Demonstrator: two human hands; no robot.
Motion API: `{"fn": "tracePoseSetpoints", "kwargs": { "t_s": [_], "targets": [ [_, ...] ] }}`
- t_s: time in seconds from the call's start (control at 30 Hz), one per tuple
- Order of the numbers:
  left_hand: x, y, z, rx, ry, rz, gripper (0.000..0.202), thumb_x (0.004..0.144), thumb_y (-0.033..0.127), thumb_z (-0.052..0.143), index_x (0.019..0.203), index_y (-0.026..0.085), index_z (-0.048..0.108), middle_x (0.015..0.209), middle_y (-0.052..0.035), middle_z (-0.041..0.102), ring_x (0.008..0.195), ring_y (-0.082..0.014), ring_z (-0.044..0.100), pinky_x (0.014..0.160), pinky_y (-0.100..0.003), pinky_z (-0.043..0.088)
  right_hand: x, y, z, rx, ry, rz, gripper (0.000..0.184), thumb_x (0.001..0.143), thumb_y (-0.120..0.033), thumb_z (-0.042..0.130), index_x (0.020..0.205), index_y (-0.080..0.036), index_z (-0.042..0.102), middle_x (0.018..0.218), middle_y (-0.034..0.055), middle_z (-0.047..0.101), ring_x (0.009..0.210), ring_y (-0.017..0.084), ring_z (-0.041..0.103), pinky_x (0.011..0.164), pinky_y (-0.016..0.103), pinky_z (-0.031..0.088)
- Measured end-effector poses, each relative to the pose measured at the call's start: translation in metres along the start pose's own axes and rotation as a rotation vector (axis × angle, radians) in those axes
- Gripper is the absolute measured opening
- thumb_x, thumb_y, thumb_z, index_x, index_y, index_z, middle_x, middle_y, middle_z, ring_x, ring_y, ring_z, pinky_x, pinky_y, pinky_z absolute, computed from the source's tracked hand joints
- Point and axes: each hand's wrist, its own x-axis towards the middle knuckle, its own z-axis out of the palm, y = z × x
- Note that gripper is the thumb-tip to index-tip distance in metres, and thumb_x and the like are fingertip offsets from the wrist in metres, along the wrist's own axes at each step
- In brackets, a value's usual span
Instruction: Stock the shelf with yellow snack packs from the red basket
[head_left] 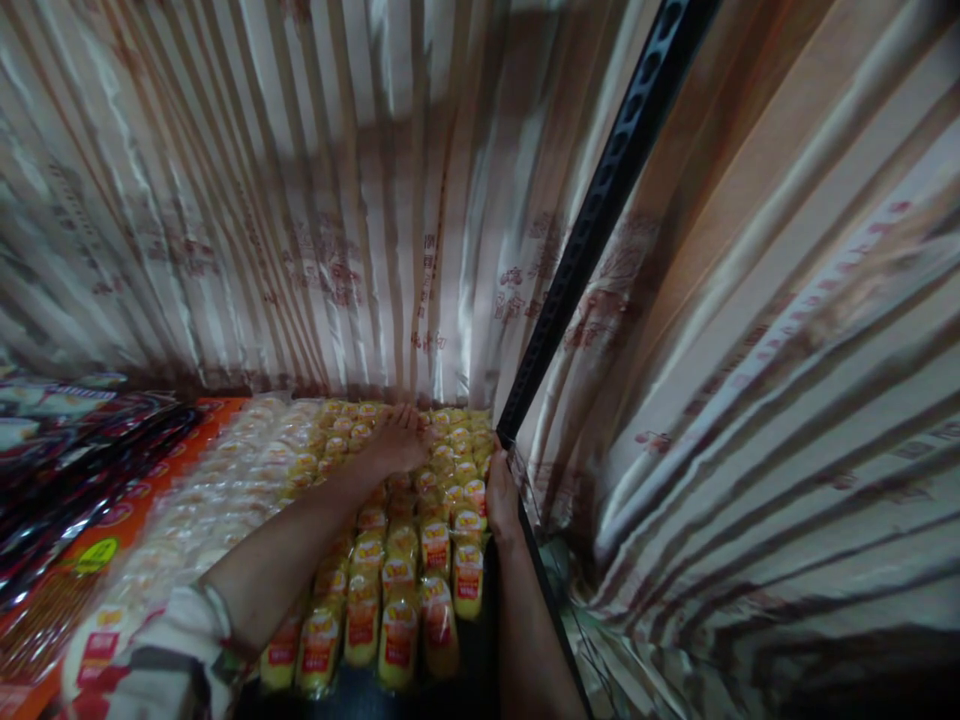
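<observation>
Rows of small yellow wrapped cakes with red and white labels stand close together on a dark surface. My left hand lies flat over the far rows, fingers stretched toward the curtain and touching the cake tops. At the right edge of the rows is my right hand, upright along the outermost cakes, close to the foot of a dark post. Its fingers look extended and it grips nothing that I can see. Some cakes behind my left hand and forearm are hidden.
Pale packets in clear wrap stand left of the cakes. Beyond them lie an orange package and dark shiny packages. A slotted dark post leans across the right side. Pleated printed curtains hang behind.
</observation>
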Motion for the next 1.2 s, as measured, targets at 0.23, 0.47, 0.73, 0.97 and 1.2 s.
{"fn": "tracePoseSetpoints", "kwargs": {
  "t_s": [0.23, 0.47, 0.73, 0.97, 1.2],
  "targets": [
    [0.002, 0.003, 0.005, 0.015, 0.061, 0.017, 0.063, 0.095, 0.049, 0.014, 0.136, 0.010, 0.042, 0.146, -0.0173, 0.036, 0.140, -0.0274, 0.025, 0.112, -0.049, 0.020, -0.002, -0.003, -0.001, -0.011, 0.000, -0.019, 0.084, 0.082, -0.074, 0.020, 0.140, -0.017, 0.041, 0.143, 0.0086, 0.043, 0.137, 0.023, 0.033, 0.115, 0.040, 0.020],
    [0.003, 0.017, -0.003, 0.010, 0.073, 0.069, 0.066, 0.095, 0.048, 0.012, 0.143, 0.007, 0.029, 0.153, -0.0146, 0.019, 0.143, -0.0254, 0.013, 0.115, -0.050, 0.008, 0.001, 0.000, -0.001, -0.014, -0.011, -0.039, 0.086, 0.081, -0.075, 0.019, 0.140, -0.015, 0.041, 0.145, 0.0104, 0.040, 0.137, 0.025, 0.032, 0.115, 0.042, 0.019],
    [0.005, 0.031, 0.000, 0.007, 0.009, 0.127, 0.066, 0.095, 0.048, 0.009, 0.142, 0.007, 0.031, 0.150, -0.0151, 0.028, 0.142, -0.0258, 0.018, 0.114, -0.051, 0.013, 0.002, 0.004, -0.001, 0.002, 0.005, -0.044, 0.081, 0.083, -0.072, 0.021, 0.139, -0.016, 0.042, 0.143, 0.0092, 0.043, 0.135, 0.023, 0.035, 0.115, 0.040, 0.020],
    [-0.010, 0.037, 0.006, -0.052, 0.060, 0.142, 0.068, 0.094, 0.052, 0.012, 0.143, 0.011, 0.032, 0.151, -0.0136, 0.026, 0.142, -0.0253, 0.017, 0.116, -0.048, 0.014, 0.003, 0.009, -0.001, 0.023, 0.027, -0.064, 0.076, 0.085, -0.068, 0.025, 0.141, -0.018, 0.038, 0.146, 0.0071, 0.040, 0.137, 0.020, 0.032, 0.115, 0.039, 0.019],
    [-0.041, 0.048, -0.005, -0.071, 0.064, 0.108, 0.066, 0.095, 0.047, 0.013, 0.144, 0.004, 0.024, 0.153, -0.0150, 0.019, 0.143, -0.0256, 0.011, 0.117, -0.046, 0.009, 0.003, 0.004, 0.000, 0.002, -0.022, -0.105, 0.075, 0.084, -0.069, 0.027, 0.140, -0.021, 0.040, 0.144, 0.0061, 0.043, 0.138, 0.019, 0.031, 0.116, 0.039, 0.017]
  ]
}}
